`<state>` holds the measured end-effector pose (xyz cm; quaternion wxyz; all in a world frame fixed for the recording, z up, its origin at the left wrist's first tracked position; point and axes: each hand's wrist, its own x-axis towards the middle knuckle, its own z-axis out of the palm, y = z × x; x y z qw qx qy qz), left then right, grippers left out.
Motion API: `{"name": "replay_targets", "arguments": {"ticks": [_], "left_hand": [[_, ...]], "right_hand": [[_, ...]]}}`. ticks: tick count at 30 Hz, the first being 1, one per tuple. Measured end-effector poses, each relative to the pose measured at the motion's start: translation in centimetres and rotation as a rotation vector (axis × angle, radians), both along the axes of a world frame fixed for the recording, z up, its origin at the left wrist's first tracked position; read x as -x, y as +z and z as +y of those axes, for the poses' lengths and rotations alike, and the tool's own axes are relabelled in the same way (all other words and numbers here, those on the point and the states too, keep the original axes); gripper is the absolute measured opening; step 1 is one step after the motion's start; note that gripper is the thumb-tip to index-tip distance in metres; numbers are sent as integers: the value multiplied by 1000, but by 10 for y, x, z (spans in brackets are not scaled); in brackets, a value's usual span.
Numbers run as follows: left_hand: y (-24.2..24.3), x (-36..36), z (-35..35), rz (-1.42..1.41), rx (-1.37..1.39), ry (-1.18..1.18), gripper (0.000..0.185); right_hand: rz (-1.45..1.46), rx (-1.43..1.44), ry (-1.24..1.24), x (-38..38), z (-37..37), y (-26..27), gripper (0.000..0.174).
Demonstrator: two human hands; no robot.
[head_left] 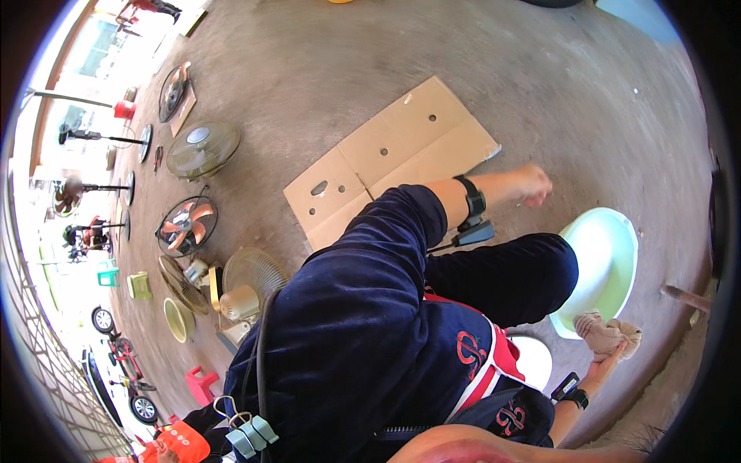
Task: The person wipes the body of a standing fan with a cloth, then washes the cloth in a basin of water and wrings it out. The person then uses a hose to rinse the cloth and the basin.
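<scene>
My left hand (534, 184) is in the air beyond my knee, between a flattened cardboard sheet (405, 139) and a pale green plastic basin (624, 254). Its fingers look curled together and slightly blurred, with nothing visible in them. My right hand (608, 362) grips a crumpled beige cloth (605, 334) just outside the basin's near rim. Bright light washes out part of the basin's inside, and my knee hides some of its edge. Each wrist wears a black strap, with a dark device (474, 233) by the left one.
Several fans and fan parts lie to the left, among them a caged fan head (202, 150) and an orange-bladed fan (186, 226). A small yellow basin (178, 320) and a red stool (201, 385) stand near them. A person in orange (179, 443) is at lower left.
</scene>
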<state>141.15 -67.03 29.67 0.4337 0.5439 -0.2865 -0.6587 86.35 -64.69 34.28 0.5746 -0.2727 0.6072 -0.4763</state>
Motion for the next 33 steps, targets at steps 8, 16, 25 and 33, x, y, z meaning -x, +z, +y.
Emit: {"name": "replay_targets", "arguments": {"ticks": [8, 16, 25, 33], "left_hand": [[-68, 1, 9, -368, -40, -611, 45], [-66, 22, -30, -200, -308, -525, 71], [-105, 134, -93, -310, -193, -317, 90], [-126, 198, -107, -424, -142, -290, 81]], "right_hand": [[52, -61, 9, 26, 22, -37, 65], [-54, -28, -366, 3, 35, -46, 61], [-125, 97, -362, -16, 22, -70, 64], [363, -72, -250, 41, 34, -117, 54]]}}
